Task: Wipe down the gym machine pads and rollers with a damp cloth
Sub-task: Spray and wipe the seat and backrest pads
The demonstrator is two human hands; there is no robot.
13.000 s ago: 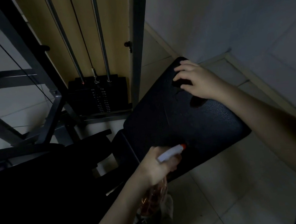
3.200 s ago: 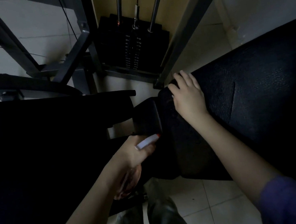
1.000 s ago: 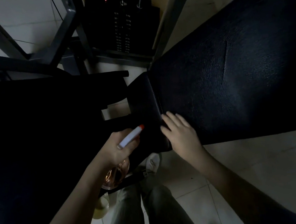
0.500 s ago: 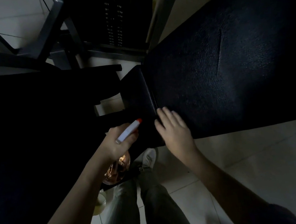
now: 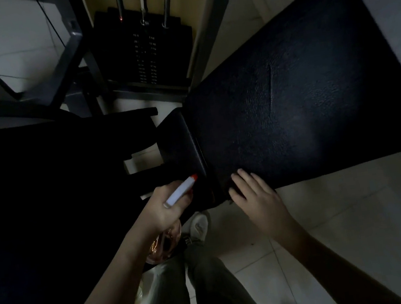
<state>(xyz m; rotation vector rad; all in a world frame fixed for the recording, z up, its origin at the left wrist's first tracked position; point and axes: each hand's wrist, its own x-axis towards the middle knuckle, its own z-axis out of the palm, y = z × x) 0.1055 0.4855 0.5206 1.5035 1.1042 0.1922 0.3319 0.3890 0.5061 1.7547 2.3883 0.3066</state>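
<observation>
Black pad of the gym machine fills the upper right of the view, slanting from the far wall down toward the person, its textured skin creased near the middle. The right hand lies on the pad's near corner, its fingers straight and close together, flat on the surface. The left hand grips a spray bottle – fingers curled round the neck, thumb along the white head, orange nozzle pointing at the narrower pad section just beside the big one. Behind both stands the weight stack – pale floor tiles lie below.
</observation>
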